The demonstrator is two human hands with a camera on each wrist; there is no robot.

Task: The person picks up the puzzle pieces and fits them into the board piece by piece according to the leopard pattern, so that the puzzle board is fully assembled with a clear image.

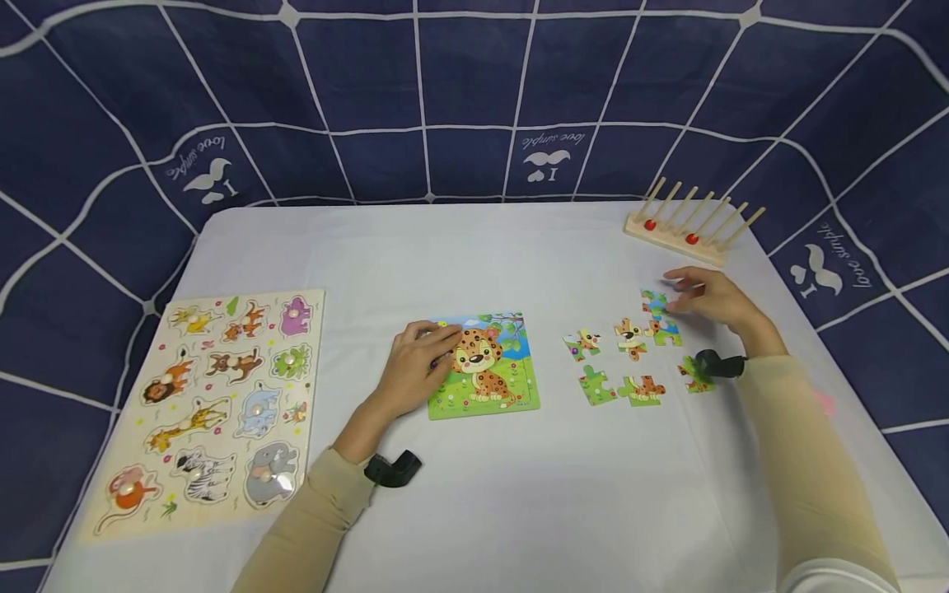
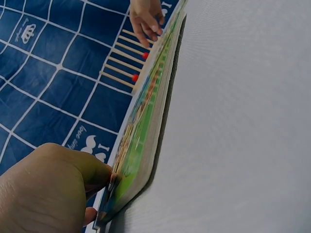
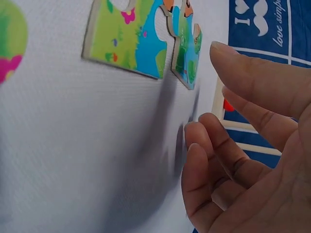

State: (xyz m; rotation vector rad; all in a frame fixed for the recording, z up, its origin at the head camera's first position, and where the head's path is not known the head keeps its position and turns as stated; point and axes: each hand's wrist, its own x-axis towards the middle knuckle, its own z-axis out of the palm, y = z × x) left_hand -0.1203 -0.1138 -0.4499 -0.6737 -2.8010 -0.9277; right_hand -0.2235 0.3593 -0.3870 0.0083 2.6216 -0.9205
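A square, glossy leopard puzzle board (image 1: 511, 375), with rounded corners and a thick pale edge, lies flat near the middle of the desk (image 1: 482, 511). The left hand (image 1: 408, 371) is unclenched, its fingers resting on the board's left side. To the right lie loose jigsaw pieces (image 1: 596, 387), flat and knobbed, with smooth printed faces and pale cut sides. The right hand (image 1: 715, 301) hovers beside the farthest of them, thumb and gently bent fingers well parted, holding nothing. A pale wooden peg rack (image 1: 675, 239) with slim round rods and red beads (image 1: 693, 239) stands at the desk's far right corner. Along the left edge lies a flat animal knob puzzle (image 1: 203, 387). Navy cloth (image 1: 474, 91) with white grid lines hangs past the far edge.
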